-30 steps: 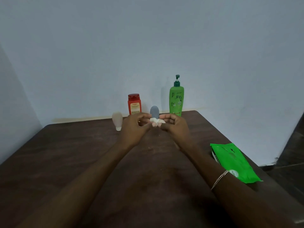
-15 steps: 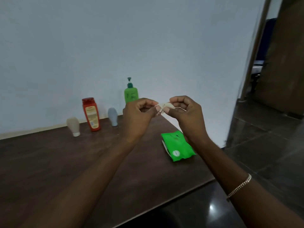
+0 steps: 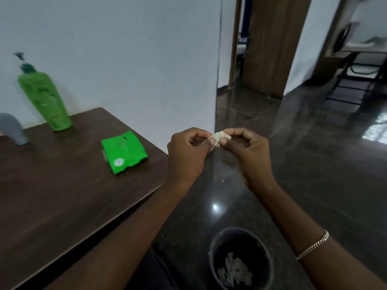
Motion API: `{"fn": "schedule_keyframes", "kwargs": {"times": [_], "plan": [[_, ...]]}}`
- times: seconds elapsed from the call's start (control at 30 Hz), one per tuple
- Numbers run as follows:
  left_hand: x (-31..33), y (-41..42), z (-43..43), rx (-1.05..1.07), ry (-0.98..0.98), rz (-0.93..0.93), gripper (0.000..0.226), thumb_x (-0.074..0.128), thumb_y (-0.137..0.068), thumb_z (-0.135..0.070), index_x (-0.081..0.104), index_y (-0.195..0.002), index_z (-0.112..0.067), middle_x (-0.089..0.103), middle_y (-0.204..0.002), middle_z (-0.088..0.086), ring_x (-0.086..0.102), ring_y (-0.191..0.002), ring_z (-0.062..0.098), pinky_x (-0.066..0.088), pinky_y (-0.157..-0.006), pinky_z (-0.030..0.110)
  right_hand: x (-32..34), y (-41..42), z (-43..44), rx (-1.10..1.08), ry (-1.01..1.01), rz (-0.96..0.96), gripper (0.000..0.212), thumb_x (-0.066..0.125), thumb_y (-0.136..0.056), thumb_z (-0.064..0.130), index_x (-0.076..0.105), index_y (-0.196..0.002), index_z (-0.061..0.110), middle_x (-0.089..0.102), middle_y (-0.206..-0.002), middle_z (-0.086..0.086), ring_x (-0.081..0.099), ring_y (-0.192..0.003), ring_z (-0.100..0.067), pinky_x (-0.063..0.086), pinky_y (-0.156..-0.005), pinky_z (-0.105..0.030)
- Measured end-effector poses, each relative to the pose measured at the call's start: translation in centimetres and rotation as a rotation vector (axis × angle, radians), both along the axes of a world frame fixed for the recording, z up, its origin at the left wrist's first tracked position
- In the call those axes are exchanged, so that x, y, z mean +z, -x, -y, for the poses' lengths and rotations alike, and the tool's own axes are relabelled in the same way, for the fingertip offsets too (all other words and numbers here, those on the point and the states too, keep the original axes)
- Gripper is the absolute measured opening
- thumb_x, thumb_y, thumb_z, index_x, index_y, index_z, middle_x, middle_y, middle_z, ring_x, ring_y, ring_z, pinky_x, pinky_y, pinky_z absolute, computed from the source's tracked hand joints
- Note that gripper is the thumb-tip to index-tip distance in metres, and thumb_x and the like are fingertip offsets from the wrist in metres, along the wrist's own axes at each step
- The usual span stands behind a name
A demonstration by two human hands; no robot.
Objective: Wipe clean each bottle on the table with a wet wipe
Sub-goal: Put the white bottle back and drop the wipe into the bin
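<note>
A small crumpled white wet wipe (image 3: 219,136) is pinched between my left hand (image 3: 188,153) and my right hand (image 3: 249,153), out past the table's right edge, above the dark floor. On the brown table (image 3: 62,195) a green pump bottle (image 3: 45,99) stands at the back near the wall. Only part of a grey bottle (image 3: 11,128) shows at the left frame edge. A green wet wipe pack (image 3: 123,151) lies flat near the table's right edge.
A black bin (image 3: 240,258) with crumpled used wipes inside stands on the glossy dark floor, below and in front of my hands. A white wall runs behind the table. A wooden door and chairs are at the far right.
My view has swung to the right. Both hands, still pinching the wipe, moved from over the table to beyond its right edge. The bin came into view; the red and beige bottles left it.
</note>
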State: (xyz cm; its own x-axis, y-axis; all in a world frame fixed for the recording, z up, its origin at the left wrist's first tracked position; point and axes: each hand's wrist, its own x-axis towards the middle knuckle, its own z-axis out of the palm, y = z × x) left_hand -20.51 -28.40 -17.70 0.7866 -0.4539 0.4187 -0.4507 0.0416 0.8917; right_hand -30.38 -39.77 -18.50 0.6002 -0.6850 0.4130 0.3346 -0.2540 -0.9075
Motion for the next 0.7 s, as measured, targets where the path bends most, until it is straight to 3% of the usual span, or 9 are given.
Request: {"fn": "schedule_keyframes", "kwargs": {"times": [0.33, 0.43, 0.57, 0.7], "plan": [[-15.5, 5.8, 7.6, -0.104, -0.231, -0.13, 0.005, 0.083, -0.079, -0.019, 0.079, -0.083, -0.019, 0.076, -0.072, -0.008, 0.073, -0.069, 0.009, 0.062, -0.068, 0.039, -14.0, 7.6, 5.3, -0.139, -0.219, -0.238, 0.022, 0.074, -0.083, 0.004, 0.074, -0.106, 0.005, 0.077, -0.094, -0.003, 0.073, -0.089, -0.014, 0.054, -0.076, -0.019], [-20.8, 7.2, 8.9, -0.126, -0.339, -0.217, 0.006, 0.083, -0.08, -0.018, 0.078, -0.081, -0.02, 0.074, -0.07, -0.007, 0.071, -0.067, 0.009, 0.059, -0.063, 0.033, -19.2, 9.3, 6.1, -0.189, -0.269, -0.369, 0.02, 0.074, -0.085, 0.009, 0.074, -0.105, 0.012, 0.077, -0.093, 0.0, 0.073, -0.089, -0.012, 0.057, -0.078, -0.026], [-27.4, 8.3, 9.7, -0.114, -0.507, -0.321, 0.014, 0.085, -0.077, -0.017, 0.074, -0.072, -0.024, 0.07, -0.064, -0.011, 0.064, -0.058, 0.0, 0.048, -0.055, 0.016, -25.9, 10.7, 6.4, -0.232, -0.357, -0.546, 0.008, 0.076, -0.082, 0.014, 0.074, -0.09, 0.017, 0.077, -0.082, -0.003, 0.074, -0.081, -0.02, 0.061, -0.079, -0.042], [-33.2, 8.6, 9.4, -0.119, -0.69, -0.423, 0.015, 0.084, -0.074, -0.011, 0.075, -0.069, -0.022, 0.067, -0.06, -0.012, 0.062, -0.057, 0.001, 0.051, -0.057, 0.021, -32.6, 11.4, 6.1, -0.233, -0.384, -0.718, 0.006, 0.078, -0.078, 0.019, 0.077, -0.084, 0.02, 0.077, -0.078, 0.003, 0.074, -0.078, -0.014, 0.06, -0.078, -0.046]]}}
